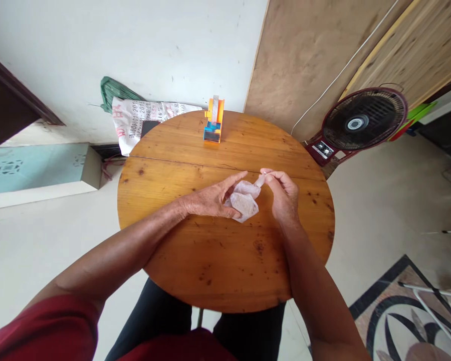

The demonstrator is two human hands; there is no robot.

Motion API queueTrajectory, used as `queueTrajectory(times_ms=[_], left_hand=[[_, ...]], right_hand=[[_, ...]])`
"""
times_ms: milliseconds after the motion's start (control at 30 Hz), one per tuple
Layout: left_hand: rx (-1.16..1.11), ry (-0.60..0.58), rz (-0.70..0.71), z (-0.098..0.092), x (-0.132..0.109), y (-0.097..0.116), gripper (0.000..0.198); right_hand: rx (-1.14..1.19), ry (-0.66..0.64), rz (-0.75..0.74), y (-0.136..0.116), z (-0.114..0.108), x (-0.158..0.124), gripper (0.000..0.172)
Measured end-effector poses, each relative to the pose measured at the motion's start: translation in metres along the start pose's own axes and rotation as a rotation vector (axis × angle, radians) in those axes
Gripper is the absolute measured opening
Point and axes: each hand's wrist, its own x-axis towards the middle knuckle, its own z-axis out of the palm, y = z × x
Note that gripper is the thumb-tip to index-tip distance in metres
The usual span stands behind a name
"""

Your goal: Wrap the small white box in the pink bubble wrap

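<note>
A small whitish, translucent wrapped bundle [244, 204] lies at the middle of the round wooden table [218, 260]. My left hand [216, 198] grips it from the left, thumb on the near side and fingers on the far side. From the bundle's far right a short translucent strip, which looks like clear tape [261, 180], runs up to my right hand [283, 193]. Thumb and forefinger of that hand pinch the strip's end. What is inside the wrapping cannot be made out.
An orange and blue tape dispenser [214, 123] stands at the table's far edge. Behind it are a printed white sack [126, 120] and a green bag [116, 93] by the wall. A dark red fan [361, 123] is beyond the table on the right.
</note>
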Motion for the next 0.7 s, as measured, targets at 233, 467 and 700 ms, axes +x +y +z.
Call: queueTrajectory(times_ms=[233, 467, 700], left_hand=[[0.020, 0.076, -0.051, -0.002, -0.005, 0.013, 0.091], [-0.018, 0.089, -0.034, -0.001, -0.005, 0.021, 0.065], [0.093, 0.144, -0.103, -0.004, -0.003, 0.019, 0.033]], right_hand=[[0.060, 0.090, 0.079, 0.005, -0.003, 0.005, 0.013], [0.105, 0.133, 0.169, 0.013, -0.004, 0.009, 0.020], [0.076, 0.125, 0.199, 0.020, -0.007, 0.012, 0.021]])
